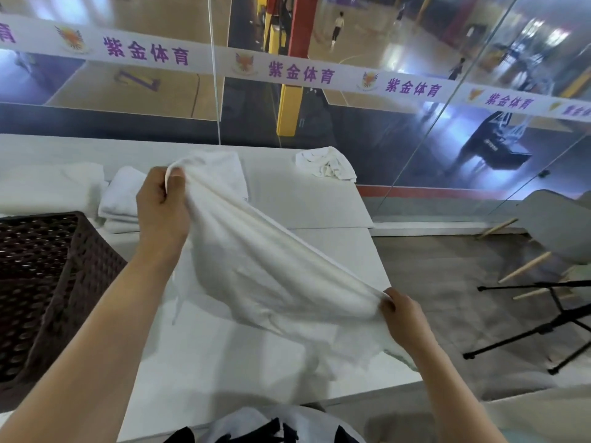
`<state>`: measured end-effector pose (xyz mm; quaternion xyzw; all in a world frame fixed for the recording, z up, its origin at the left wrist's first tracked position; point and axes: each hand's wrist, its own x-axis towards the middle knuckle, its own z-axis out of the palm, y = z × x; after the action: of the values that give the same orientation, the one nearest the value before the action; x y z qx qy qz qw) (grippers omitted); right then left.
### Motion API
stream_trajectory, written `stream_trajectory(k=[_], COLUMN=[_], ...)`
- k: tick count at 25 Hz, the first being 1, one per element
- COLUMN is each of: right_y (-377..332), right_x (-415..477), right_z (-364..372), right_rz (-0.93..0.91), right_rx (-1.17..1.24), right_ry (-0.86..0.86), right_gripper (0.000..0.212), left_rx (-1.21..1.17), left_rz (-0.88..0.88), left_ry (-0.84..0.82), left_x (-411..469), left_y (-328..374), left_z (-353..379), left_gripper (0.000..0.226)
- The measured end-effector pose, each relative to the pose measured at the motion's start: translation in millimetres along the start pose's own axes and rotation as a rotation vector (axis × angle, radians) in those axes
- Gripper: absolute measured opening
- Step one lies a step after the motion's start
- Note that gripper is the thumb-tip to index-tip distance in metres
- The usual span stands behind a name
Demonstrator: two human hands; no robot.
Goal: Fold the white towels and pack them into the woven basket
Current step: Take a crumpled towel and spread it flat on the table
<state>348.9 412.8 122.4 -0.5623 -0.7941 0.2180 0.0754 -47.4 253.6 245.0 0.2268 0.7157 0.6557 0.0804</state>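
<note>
Where both hands point(161, 203) point(404, 318) pinch it, the soft towel point(256, 266) sags.

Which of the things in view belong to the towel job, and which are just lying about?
Job:
- held towel, stretched between the left hand and right hand
- folded towels beside the basket
- crumpled towel at the far edge
- woven basket

Lying about:
- grey chair
- black tripod on the floor

Place: sports hall, seen from a level above the court.
Glass wall point(415, 148): banner point(300, 73) of club logos.
Court point(96, 91): wooden floor, painted lines, padded post point(289, 107), player point(338, 27).
</note>
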Motion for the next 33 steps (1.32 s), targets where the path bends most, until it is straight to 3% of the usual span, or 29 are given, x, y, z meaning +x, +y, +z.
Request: stream_trajectory(k=[3, 6, 11, 15, 18, 20, 22, 26, 30, 33], right_y=[23, 46, 85, 122, 128, 123, 110, 88, 72, 80], right_x=[4, 17, 29, 11, 6, 15, 35, 95, 144, 149], right_z=[-6, -13, -16, -35, -72, -88, -90, -57, -3, 39], right_rz=[0.102, 0.196, 0.342, 0.293, 0.370, 0.411, 0.422, 0.411, 0.265, 0.128], right_rx=[-0.135, -0.147, 0.011, 0.421, 0.917, 1.077, 1.003, 0.605, 0.395, 0.106], right_ry=[0.186, 0.266, 0.167, -0.006, -0.132, -0.158, -0.104, -0.018, 0.016, -0.068], right_gripper=[0.019, 0.016, 0.020, 0.012, 0.017, 0.021, 0.025, 0.042, 0.035, 0.041], left_rx=[0.056, 0.151, 0.130, 0.194, 0.300, 0.373, 0.427, 0.529, 0.684, 0.983], left_rz=[-0.058, -0.085, -0.225, -0.325, -0.273, -0.245, -0.265, -0.422, -0.554, -0.601], left_ry=[0.039, 0.058, 0.273, 0.443, 0.525, 0.513, 0.459, 0.288, 0.182, 0.042], left_x=[-18, -37, -88, -133, -154, -157, -147, -100, -48, -60], left_y=[-19, -37, -51, -69, -69, -63, -63, -102, -162, -202], left_z=[-2, -6, -21, -44, -67, -76, -77, -56, -22, 11], left_gripper=[0.029, 0.031, 0.026, 0.028, 0.029, 0.030, 0.031, 0.029, 0.035, 0.052])
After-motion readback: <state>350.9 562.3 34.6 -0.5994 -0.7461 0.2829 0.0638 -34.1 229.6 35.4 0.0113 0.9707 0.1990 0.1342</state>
